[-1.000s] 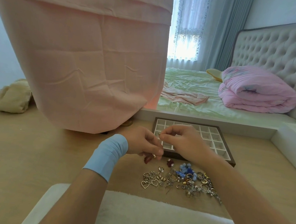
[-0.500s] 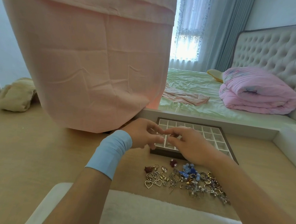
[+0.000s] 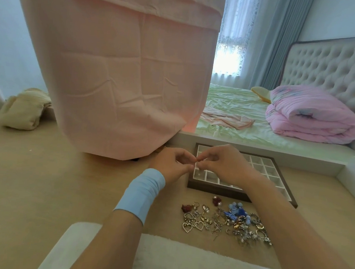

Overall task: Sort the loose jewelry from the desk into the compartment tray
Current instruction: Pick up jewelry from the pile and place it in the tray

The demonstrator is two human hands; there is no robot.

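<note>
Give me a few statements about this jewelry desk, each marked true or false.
1. The loose jewelry lies inside the tray. False: it lies on the desk, on the near side of the tray.
2. The left hand and right hand meet fingertip to fingertip over the tray. True.
3. The blue wristband is on the right wrist. False: it is on the left wrist.
4. A red piece lies at the left end of the loose jewelry. True.
</note>
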